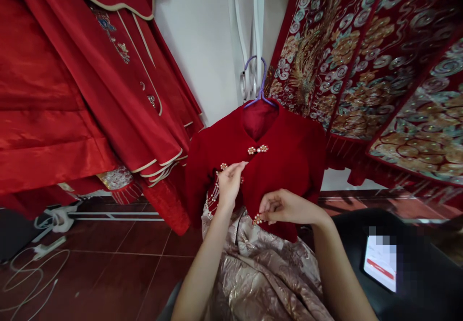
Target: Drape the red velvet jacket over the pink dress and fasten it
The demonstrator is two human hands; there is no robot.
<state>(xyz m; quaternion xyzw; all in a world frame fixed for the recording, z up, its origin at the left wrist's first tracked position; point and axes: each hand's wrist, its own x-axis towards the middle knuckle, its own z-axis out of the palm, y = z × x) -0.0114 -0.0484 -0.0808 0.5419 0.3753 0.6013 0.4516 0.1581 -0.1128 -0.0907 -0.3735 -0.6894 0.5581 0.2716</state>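
Observation:
A dark red jacket (285, 166) hangs in front of me on a purple hanger (262, 91). At its neck sits a flower-shaped beaded clasp (258, 149) with pearl-like beads, its two halves meeting. My left hand (230, 183) is closed in a pinch on the jacket's front edge, just below that clasp. A beaded flower with bead strings (216, 186) hangs beside this hand. My right hand (280, 206) pinches the lower front edge of the jacket, by another beaded clasp piece (258, 219). The fingertips partly cover that piece.
Red garments (90, 84) with pale trim hang at left. An embroidered red garment (354, 70) hangs at right. Shiny beige patterned fabric (260, 282) lies below the jacket. A lit phone (380, 263) rests on a black seat (347, 234). White cables (32, 275) lie on the tiled floor.

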